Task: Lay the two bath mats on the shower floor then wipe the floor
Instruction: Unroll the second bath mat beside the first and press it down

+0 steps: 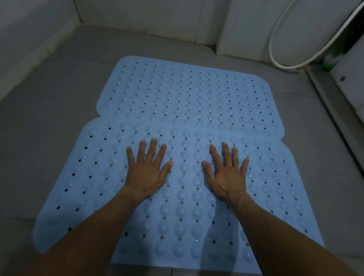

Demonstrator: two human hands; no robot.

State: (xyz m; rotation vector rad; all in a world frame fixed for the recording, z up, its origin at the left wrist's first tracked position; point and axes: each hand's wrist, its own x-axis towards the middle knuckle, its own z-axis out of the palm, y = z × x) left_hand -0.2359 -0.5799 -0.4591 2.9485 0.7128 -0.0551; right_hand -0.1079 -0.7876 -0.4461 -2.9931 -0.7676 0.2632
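A white shower hose (276, 37) hangs in a loop against the tiled wall (142, 7) at the far right corner. Just right of it stands a white fixture with a dark curved rim (340, 34), and something small and green (329, 61) sits beside its base.

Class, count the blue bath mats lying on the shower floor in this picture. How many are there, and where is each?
2. The far mat lies nearer the back wall; the near mat lies in front of it, their edges meeting, with both hands pressed flat on it.
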